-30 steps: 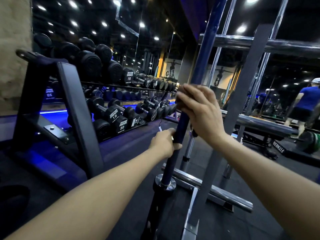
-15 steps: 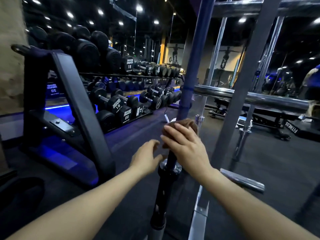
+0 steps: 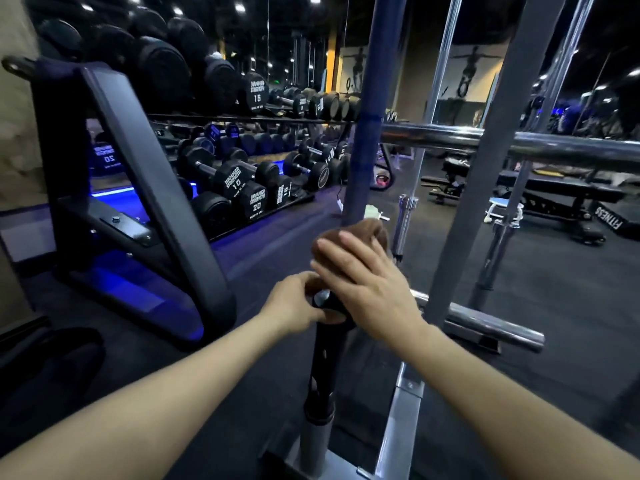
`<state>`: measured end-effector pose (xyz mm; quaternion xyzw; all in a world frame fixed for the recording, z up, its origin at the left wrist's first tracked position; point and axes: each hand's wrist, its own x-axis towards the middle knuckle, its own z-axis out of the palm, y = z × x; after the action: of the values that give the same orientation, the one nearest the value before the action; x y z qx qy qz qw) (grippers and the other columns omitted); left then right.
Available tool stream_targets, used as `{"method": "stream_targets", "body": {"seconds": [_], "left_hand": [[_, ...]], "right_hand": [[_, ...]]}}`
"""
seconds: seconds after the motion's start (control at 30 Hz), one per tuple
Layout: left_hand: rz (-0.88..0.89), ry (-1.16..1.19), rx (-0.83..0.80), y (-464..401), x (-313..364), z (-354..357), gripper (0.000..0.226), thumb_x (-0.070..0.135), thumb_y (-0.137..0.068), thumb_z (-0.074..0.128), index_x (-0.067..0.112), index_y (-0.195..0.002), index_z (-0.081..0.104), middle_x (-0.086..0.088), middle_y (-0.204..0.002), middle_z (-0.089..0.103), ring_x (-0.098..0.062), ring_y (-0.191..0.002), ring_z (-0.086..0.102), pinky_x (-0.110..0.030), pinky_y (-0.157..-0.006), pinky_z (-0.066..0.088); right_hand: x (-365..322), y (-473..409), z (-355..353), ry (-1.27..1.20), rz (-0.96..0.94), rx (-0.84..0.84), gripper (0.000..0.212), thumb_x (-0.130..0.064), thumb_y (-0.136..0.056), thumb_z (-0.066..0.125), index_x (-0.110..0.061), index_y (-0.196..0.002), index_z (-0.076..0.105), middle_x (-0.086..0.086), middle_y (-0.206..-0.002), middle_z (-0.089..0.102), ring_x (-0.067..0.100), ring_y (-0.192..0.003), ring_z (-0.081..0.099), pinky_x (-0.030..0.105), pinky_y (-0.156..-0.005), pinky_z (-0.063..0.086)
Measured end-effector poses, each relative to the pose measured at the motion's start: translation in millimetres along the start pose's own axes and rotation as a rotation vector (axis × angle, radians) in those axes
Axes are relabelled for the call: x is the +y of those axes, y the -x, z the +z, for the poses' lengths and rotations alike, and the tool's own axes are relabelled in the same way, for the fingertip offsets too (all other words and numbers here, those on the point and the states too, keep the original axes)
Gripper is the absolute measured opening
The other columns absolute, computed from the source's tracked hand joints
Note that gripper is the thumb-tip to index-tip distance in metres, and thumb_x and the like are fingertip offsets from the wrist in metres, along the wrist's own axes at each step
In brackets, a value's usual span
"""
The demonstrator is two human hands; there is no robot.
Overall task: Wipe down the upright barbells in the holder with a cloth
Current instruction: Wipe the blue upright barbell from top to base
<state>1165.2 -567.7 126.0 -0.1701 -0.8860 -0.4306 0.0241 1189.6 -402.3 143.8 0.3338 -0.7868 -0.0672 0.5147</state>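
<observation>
At frame centre, our right hand (image 3: 363, 289) curls its fingers around a brown cloth (image 3: 360, 233) wrapped on the upright blue barbell (image 3: 372, 133). Just below, our left hand (image 3: 298, 306) pinches the bar's dark collar (image 3: 325, 303) with bent fingers.

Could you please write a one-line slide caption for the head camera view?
Right hand wraps a brown cloth around an upright blue barbell while the left hand grips its black sleeve.

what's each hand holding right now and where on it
The right hand holds a brown cloth wrapped round the upright barbell, low on its shaft. The left hand takes its grip just below, at the collar above the sleeve.
</observation>
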Motion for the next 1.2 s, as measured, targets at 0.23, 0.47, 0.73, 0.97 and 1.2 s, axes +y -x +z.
{"method": "stream_targets", "body": {"seconds": [0.23,0.47,0.73,0.97,1.2], "left_hand": [[0.032,-0.028,0.013,3.6,3.8,0.0,0.041,0.023,-0.059,0.086,0.026,-0.093,0.065,0.009,-0.08,0.066,-0.007,-0.077,0.058,-0.021,-0.069,0.046],[0.01,0.003,-0.011,5.1,4.5,-1.2,0.049,0.028,-0.058,0.088,0.031,-0.102,0.066,0.016,-0.087,0.068,0.002,-0.081,0.06,-0.006,-0.064,0.039],[-0.028,0.023,-0.031,7.0,7.5,-5.8,0.054,0.023,-0.057,0.089,0.028,-0.106,0.066,0.018,-0.093,0.068,0.004,-0.086,0.06,-0.01,-0.075,0.042],[-0.056,0.071,-0.01,6.0,7.8,-0.6,0.063,0.023,-0.053,0.092,0.023,-0.111,0.067,0.011,-0.1,0.072,-0.004,-0.098,0.065,-0.022,-0.089,0.05],[-0.089,0.09,-0.008,9.3,13.3,0.2,0.07,0.021,-0.055,0.091,0.019,-0.119,0.063,0.009,-0.11,0.067,-0.006,-0.104,0.061,-0.022,-0.096,0.046]], "right_hand": [[-2.8,34.0,5.5,-0.065,-0.08,-0.045,0.042,-0.019,-0.106,0.028,-0.021,-0.117,0.068,0.0,-0.132,0.06,0.025,-0.124,0.043,0.044,-0.106,0.035],[0.5,36.2,-14.4,-0.165,0.018,-0.003,0.051,-0.02,-0.107,0.021,-0.02,-0.11,0.072,0.002,-0.124,0.064,0.025,-0.114,0.047,0.034,-0.09,0.052],[9.4,17.8,-4.6,-0.295,0.198,0.185,0.027,-0.008,-0.083,0.07,-0.02,-0.108,0.074,-0.003,-0.129,0.05,0.028,-0.107,0.048,0.041,-0.093,0.048],[11.8,45.0,-18.5,-0.423,0.17,-0.071,0.029,-0.024,-0.088,0.055,-0.025,-0.112,0.071,0.0,-0.127,0.06,0.029,-0.1,0.055,0.039,-0.08,0.054],[27.3,67.4,-36.1,-0.519,0.422,-0.2,0.026,-0.017,-0.084,0.061,-0.029,-0.107,0.065,-0.014,-0.111,0.066,0.014,-0.098,0.06,0.01,-0.086,0.038]]}}
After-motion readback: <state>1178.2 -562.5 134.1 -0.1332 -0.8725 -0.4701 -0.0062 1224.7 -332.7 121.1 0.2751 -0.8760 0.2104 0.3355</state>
